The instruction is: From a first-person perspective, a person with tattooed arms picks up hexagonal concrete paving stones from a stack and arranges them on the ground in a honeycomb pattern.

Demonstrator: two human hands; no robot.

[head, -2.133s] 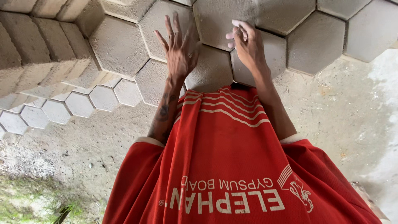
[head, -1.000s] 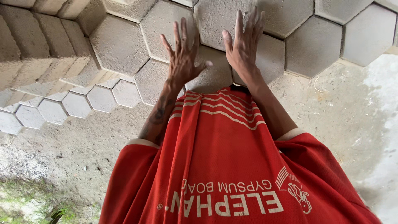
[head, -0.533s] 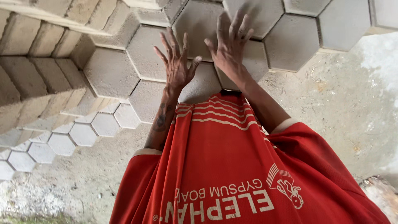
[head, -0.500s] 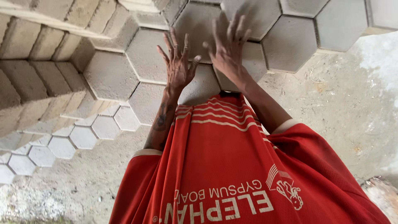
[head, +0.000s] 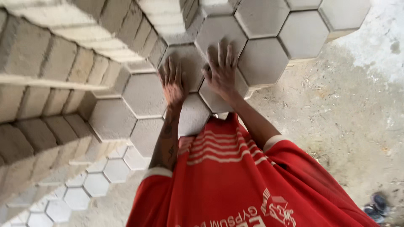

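Concrete hexagon block (head: 191, 69) under both your palms.
Your left hand (head: 173, 84) and right hand (head: 221, 71) now lie flat, fingers spread, after hovering; the block looks seated.

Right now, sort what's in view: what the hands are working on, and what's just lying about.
In hand:
- left hand and right hand, both flat on one grey hexagonal block
- hexagonal blocks packed round it

Lying about:
- stacked block rows at left
- dark sandals on the dirt ground
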